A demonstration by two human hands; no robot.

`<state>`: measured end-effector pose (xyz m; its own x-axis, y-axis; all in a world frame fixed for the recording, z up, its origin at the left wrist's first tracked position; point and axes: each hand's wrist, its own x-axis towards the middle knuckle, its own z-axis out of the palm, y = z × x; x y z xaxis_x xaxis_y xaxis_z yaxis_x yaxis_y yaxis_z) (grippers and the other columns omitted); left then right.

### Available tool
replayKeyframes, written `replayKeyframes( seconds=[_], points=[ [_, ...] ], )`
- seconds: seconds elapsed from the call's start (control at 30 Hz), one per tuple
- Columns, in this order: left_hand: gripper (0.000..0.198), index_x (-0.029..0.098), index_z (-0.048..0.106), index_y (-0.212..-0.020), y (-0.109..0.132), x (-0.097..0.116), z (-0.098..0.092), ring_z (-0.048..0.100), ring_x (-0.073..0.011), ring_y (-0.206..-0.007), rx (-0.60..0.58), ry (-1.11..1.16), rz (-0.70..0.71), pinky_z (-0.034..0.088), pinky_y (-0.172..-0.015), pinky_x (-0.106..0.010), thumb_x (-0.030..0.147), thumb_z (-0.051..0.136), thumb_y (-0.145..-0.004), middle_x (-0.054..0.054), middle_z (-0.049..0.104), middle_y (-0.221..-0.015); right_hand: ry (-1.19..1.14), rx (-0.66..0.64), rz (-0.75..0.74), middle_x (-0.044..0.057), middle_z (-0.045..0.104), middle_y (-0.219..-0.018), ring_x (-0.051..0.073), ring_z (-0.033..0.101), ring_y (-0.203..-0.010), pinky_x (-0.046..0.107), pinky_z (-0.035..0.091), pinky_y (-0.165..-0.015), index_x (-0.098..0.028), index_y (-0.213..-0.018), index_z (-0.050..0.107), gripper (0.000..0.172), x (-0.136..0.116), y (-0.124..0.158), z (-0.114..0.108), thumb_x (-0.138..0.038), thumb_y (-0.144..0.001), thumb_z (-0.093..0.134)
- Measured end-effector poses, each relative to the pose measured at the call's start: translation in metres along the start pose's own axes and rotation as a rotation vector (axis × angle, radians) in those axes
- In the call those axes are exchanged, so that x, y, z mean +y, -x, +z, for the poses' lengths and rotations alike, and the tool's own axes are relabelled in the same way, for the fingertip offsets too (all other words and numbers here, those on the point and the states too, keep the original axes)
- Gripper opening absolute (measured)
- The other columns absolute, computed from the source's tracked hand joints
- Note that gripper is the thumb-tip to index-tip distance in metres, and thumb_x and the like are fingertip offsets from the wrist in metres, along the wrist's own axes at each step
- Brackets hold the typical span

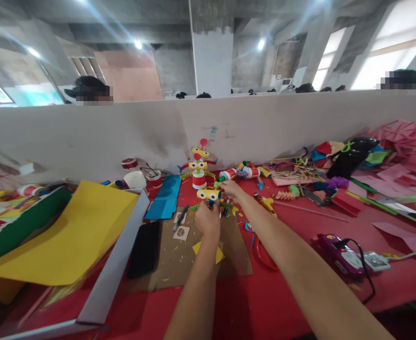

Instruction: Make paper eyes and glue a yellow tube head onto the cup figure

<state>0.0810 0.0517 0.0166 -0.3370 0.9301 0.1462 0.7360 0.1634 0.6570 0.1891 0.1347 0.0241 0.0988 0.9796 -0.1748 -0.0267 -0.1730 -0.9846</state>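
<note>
Clock = centred on the yellow paper tube with two round white eyes (208, 194); 12 is pointing away from the wearer.

The tube is standing out over the far edge of the brown cardboard sheet (236, 257), with green folded-paper springs (226, 206) sticking out below it at 4 and 8. Left hand (208, 219) is sitting at 6, fingers curled at the tube's underside; own back is hiding the fingertips, so can't tell if they're pinching. Right hand (232, 190) is coming in at 3, thumb and fingers drawn together, looks to be pinching a small bright green piece (217, 184) by the tube's upper right.

Around it: an upright figure with a red-and-white paper cup base (199, 180) is standing at 11 to 12. More red-and-white cup figures (252, 173) are lying at 2. Flat blue paper sheets (163, 198) are lying at 9, black phone (144, 250) at 8, dark slim pen (181, 218) at 8, closer in. A yellow paper square (219, 255) is lying on the cardboard at 6, partly under the left forearm. Purple device with black cable (338, 255) is resting at 4, on the red tabletop (289, 302).
</note>
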Motion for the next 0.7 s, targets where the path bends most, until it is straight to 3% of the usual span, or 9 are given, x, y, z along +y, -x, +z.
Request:
replayKeyframes(
  seconds=[0.17,0.33,0.47,0.53,0.7],
  points=[
    [0.021,0.02,0.06,-0.09,0.001,-0.005,0.002,0.064,-0.0263,-0.082,0.0,0.044,0.036,0.038,-0.062,-0.03,0.036,0.051,-0.082,-0.011,0.07,-0.085,-0.103,0.084,-0.026,0.002,0.066,-0.064,0.011,0.061,-0.056,0.022,0.05,-0.052,-0.016,-0.078,0.061,0.02,-0.012,0.011,-0.017,-0.036,-0.08,0.063],
    [0.019,0.017,0.059,-0.09,0.003,-0.012,0.002,0.063,-0.0239,-0.078,0.008,0.124,0.105,0.039,-0.064,-0.03,0.031,0.049,-0.083,-0.012,0.068,-0.085,-0.215,0.132,-0.099,0.002,0.067,-0.063,0.011,0.063,-0.058,0.023,0.051,-0.06,-0.016,-0.068,0.062,0.016,-0.018,0.045,-0.032,-0.029,-0.075,0.068],
    [0.018,0.016,0.059,-0.093,0.011,-0.023,-0.013,0.059,-0.0175,-0.069,0.02,0.366,0.168,0.04,-0.064,-0.027,0.027,0.052,-0.081,-0.007,0.065,-0.077,-0.257,0.121,-0.161,0.0,0.068,-0.067,0.011,0.063,-0.063,0.023,0.05,-0.065,-0.017,-0.07,0.065,0.019,-0.011,0.089,-0.029,-0.035,-0.069,0.07],
    [0.018,0.017,0.061,-0.093,0.019,-0.03,-0.026,0.055,-0.0132,-0.063,-0.062,0.57,0.224,0.041,-0.062,-0.024,0.026,0.056,-0.078,-0.004,0.064,-0.077,-0.264,0.075,-0.195,0.001,0.069,-0.07,0.013,0.064,-0.066,0.024,0.049,-0.064,-0.017,-0.073,0.068,0.025,-0.003,0.113,-0.022,-0.04,-0.065,0.073],
    [0.045,0.018,0.061,-0.108,0.042,-0.046,-0.057,0.058,-0.0118,-0.07,-0.496,1.051,0.201,0.046,-0.065,-0.023,0.022,0.07,-0.064,-0.004,0.066,-0.091,-0.147,-0.062,-0.261,0.003,0.072,-0.09,0.017,0.064,-0.078,0.029,0.049,-0.073,-0.022,-0.094,0.071,0.028,0.023,0.159,0.003,-0.037,-0.07,0.068]
  ],
)
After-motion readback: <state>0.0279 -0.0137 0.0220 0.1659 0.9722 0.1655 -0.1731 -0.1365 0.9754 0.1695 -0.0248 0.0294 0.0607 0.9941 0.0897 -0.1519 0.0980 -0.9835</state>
